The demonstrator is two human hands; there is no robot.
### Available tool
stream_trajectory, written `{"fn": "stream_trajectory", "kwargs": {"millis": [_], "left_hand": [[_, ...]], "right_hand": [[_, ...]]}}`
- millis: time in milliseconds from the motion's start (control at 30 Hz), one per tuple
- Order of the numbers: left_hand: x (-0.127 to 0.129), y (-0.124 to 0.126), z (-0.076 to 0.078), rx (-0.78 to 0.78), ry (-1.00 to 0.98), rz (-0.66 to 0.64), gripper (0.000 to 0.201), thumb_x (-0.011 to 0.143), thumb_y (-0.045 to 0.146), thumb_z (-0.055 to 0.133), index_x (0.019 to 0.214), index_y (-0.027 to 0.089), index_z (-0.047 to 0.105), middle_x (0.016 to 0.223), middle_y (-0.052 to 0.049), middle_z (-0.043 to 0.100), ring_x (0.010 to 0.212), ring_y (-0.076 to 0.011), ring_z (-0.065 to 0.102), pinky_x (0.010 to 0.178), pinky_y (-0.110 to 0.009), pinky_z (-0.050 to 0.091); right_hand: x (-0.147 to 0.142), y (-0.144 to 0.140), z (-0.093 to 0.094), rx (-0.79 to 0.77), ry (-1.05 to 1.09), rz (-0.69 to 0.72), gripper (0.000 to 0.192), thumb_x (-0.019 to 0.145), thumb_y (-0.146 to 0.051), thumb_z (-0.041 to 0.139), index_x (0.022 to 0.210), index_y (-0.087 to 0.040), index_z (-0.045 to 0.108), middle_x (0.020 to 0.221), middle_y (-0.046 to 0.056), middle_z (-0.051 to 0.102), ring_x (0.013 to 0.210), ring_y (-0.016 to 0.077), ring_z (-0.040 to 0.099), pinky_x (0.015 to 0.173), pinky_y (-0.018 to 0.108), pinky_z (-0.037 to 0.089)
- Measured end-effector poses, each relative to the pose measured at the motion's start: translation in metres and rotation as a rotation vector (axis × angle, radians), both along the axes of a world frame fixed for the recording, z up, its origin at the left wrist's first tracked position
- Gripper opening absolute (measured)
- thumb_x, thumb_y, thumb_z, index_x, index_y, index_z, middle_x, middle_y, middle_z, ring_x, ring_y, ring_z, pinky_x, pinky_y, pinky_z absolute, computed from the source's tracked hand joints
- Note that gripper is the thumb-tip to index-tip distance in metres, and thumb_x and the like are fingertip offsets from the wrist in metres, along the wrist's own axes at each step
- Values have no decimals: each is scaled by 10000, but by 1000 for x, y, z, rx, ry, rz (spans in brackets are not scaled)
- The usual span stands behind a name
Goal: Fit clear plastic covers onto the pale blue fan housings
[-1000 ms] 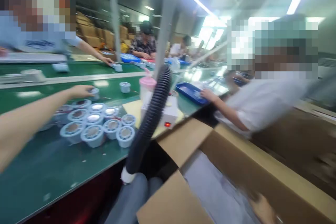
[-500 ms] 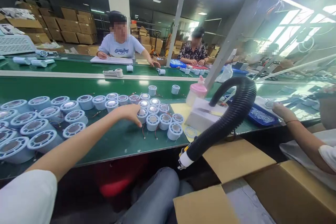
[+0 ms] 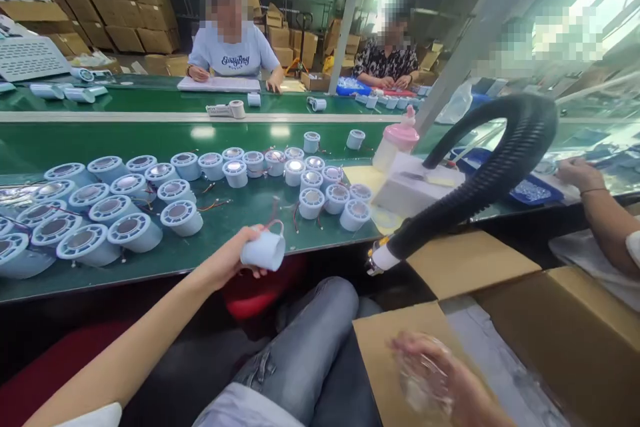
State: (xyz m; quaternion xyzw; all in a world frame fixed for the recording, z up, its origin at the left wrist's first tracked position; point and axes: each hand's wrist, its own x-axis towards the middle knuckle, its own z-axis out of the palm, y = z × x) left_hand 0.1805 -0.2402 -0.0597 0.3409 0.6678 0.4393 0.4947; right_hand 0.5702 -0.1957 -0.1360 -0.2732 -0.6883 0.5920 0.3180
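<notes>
My left hand [image 3: 245, 252] grips a light-blue cylindrical housing [image 3: 265, 250] in front of the bench edge, tilted on its side with thin wires trailing from it. Similar housings [image 3: 180, 213] with ringed tops and short wires stand upright in groups on the green bench. Low on the right, my right hand [image 3: 445, 373] is smeared by motion over the flap of an open cardboard box [image 3: 565, 327]. Its fingers are closed around a clear plastic piece [image 3: 425, 390], whose exact kind I cannot make out.
A black corrugated hose [image 3: 460, 193] arches over the bench's right side, its tip hanging past the edge. Behind it are a white block [image 3: 415, 183] and a pink-topped bottle [image 3: 397, 143]. Two people sit opposite; a co-worker's hand [image 3: 580, 173] is at right beside a blue tray [image 3: 535, 190].
My left hand has lifted a housing from the group and drawn it towards me, past the bench edge. My right hand has come into view, holding clear plastic. The view has tipped downward.
</notes>
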Motion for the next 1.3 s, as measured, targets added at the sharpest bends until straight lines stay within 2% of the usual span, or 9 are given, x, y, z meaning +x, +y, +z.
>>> {"fn": "stream_trajectory", "kwargs": {"millis": [67,200,367,467,567,700,933,1167,1300], "left_hand": [[22,-14,-6,-63,-151,-71,380,681,461,432,863,140,519,712,-70,619,549,-169,588,449,-262,474],[49,-26,-16,-212,-537,-266,379,695,485,530,864,146,553,770,-88,647,482,-145,556,291,-197,366],[58,-28,-27,-349,-741,-431,437,699,553,642,905,187,522,637,13,564,356,-72,430,248,-147,288],[64,-29,-27,-338,-510,-590,391,751,537,628,889,175,570,624,33,506,380,-63,387,280,-161,282],[71,-32,-19,-96,45,-714,279,856,439,550,890,178,643,745,1,550,600,-116,514,507,-214,440],[75,-41,-10,171,491,-603,215,890,384,555,979,222,663,972,-22,587,871,-174,563,797,-295,446],[70,-45,-36,374,348,-520,659,566,459,855,1165,273,651,1040,-40,554,989,-212,566,860,-318,485],[73,-48,-35,281,-13,-627,664,674,318,819,1285,276,563,1306,-93,550,1198,-269,545,950,-364,506],[77,-54,-32,169,-237,-493,601,726,266,779,1276,240,538,1296,-92,581,1095,-239,615,912,-338,525]], "right_hand": [[-45,-13,17,289,-114,59,459,890,-515,500,1261,-272,616,1217,123,630,1189,315,576,948,409,526],[-96,-22,37,798,-329,53,467,885,-311,572,1347,-252,537,1224,152,545,1073,280,593,845,392,557],[-112,-25,47,1016,-481,17,425,872,-269,581,1297,-271,587,1295,156,497,1077,311,534,860,460,534],[-114,-28,49,958,-596,-27,450,850,-242,601,1299,-249,581,1366,171,454,1078,324,525,841,476,536],[-115,-30,48,839,-660,-4,290,814,-158,629,1093,-212,683,1327,165,507,1080,333,525,813,472,542],[-112,-32,50,540,-522,95,76,766,-163,726,785,-203,663,1214,103,570,1082,281,560,836,403,539],[-113,-31,62,68,-259,-79,277,875,-276,586,619,-187,643,965,75,628,892,194,629,687,284,524],[-107,-23,51,-354,-66,-126,286,754,-459,733,596,-221,730,938,74,716,901,236,677,687,337,581],[-99,-25,48,-81,-60,49,268,679,-406,824,904,-273,768,1266,62,649,1159,291,610,955,448,532]]}}
